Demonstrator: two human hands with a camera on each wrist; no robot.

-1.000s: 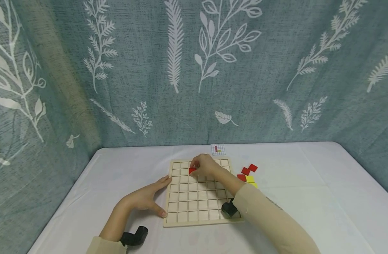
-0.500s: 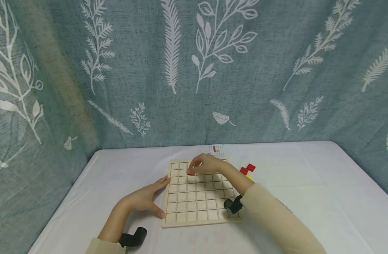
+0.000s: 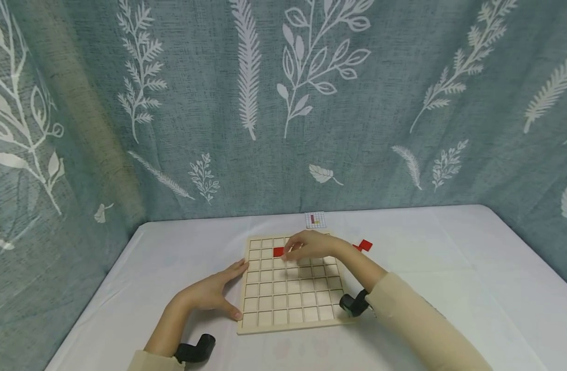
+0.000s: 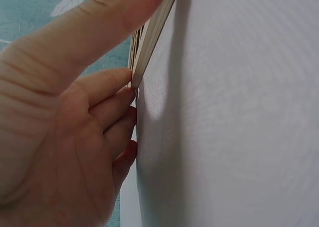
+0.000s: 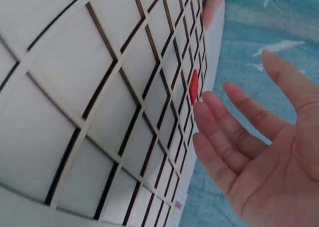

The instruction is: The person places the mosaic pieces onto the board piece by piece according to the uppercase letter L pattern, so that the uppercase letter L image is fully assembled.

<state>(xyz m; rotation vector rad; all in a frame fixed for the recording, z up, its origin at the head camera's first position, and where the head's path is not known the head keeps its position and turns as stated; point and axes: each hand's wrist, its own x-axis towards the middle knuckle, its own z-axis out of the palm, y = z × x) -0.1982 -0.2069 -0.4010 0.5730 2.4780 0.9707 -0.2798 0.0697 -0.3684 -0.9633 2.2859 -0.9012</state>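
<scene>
A wooden grid board point(image 3: 293, 327) lies flat on the table, with one red square tile point(image 3: 278, 252) in a cell of its upper part. My right hand point(image 3: 313, 244) hovers over the board just right of that tile, its fingers loosely bent and holding nothing. In the right wrist view the red tile point(image 5: 194, 86) sits beyond the spread fingertips, apart from them. With thumb and fingers spread, my left hand point(image 3: 209, 293) rests against the board's left edge. The left wrist view shows its fingertips point(image 4: 127, 77) touching the board's side point(image 4: 152, 40).
Behind the board lies a small printed grid card point(image 3: 315, 220) with coloured squares. Red tiles point(image 3: 366, 245) lie on the white tablecloth point(image 3: 450, 268) to the right, partly hidden by my right forearm. A patterned curtain point(image 3: 283, 170) hangs behind the table.
My right hand has let go of the red tile, which stays in its cell, and has drawn back to the right. The left hand holds its place at the board's edge.
</scene>
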